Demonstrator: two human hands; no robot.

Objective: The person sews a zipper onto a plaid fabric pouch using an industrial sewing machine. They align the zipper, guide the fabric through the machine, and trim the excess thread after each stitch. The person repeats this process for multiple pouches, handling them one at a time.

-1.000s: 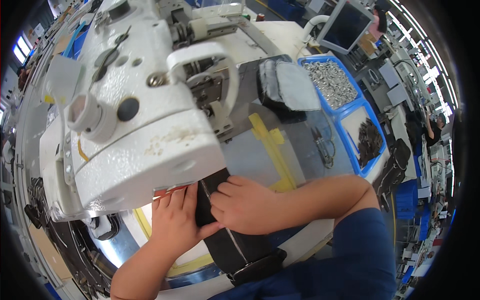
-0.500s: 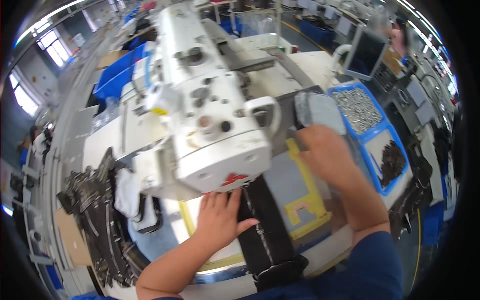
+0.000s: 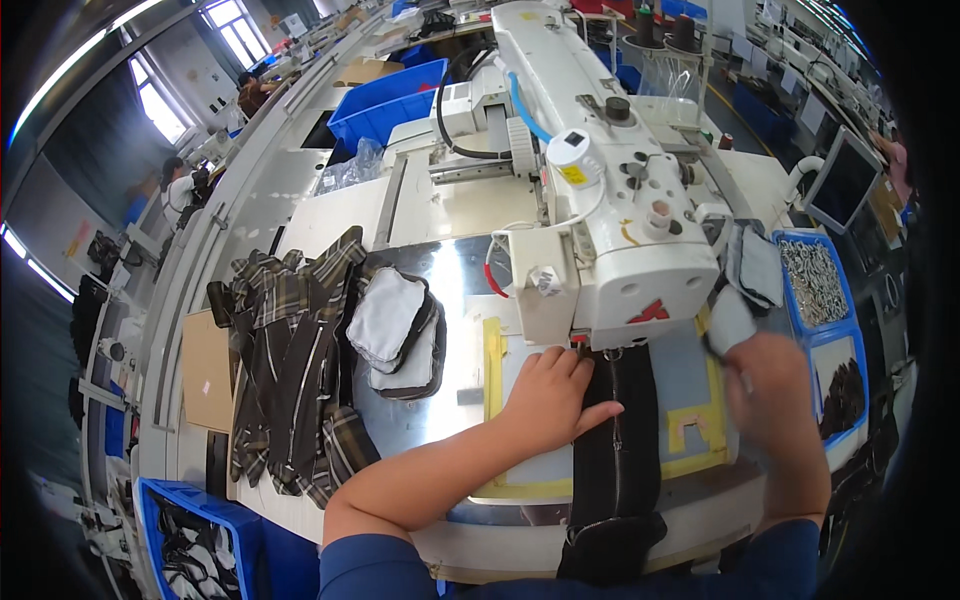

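A white sewing machine head [image 3: 650,280] hangs over a black fabric strip [image 3: 590,480] with a metal zipper running down its length. My left hand [image 3: 550,400] lies with fingers stretched out beside the machine foot, its thumb across the strip; the fingertips reach close under the head. To the right, my right hand [image 3: 768,385], smeared by motion, grips a grey-white fabric piece [image 3: 732,320] by its lower end. Just beyond it sits a stack of similar dark-edged pieces [image 3: 758,265]. Yellow tape [image 3: 700,465] frames the plate under the strip.
Left of the machine lie grey-white pads [image 3: 385,315] and a heap of plaid fabric with zippers [image 3: 300,370]. Blue trays at right hold metal parts [image 3: 815,280] and dark pieces [image 3: 843,400]. A blue bin [image 3: 200,540] stands low at left. Other people sit farther back.
The view has swung left, so the machine appears farther right. My right hand has come back toward me from the stack with a grey-white piece; my left hand stays by the strip.
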